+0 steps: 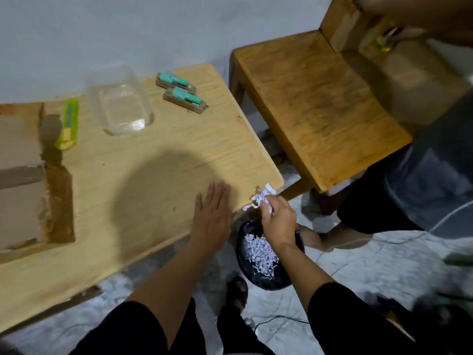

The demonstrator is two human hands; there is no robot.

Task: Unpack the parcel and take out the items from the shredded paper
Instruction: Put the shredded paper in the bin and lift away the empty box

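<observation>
The right hand (277, 221) pinches a crumpled white tuft of shredded paper (261, 198) at the table (143, 160) corner, above a dark bin (243, 262) holding more strips. The left hand (211, 213) lies flat, fingers together, on the tabletop. Two teal items (180, 89) sit far back near the opened box (23, 175)

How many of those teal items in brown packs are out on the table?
2. One teal item lies near the table's far edge; the other teal item lies just in front of it, right of the clear tub. The box might hide more.
</observation>
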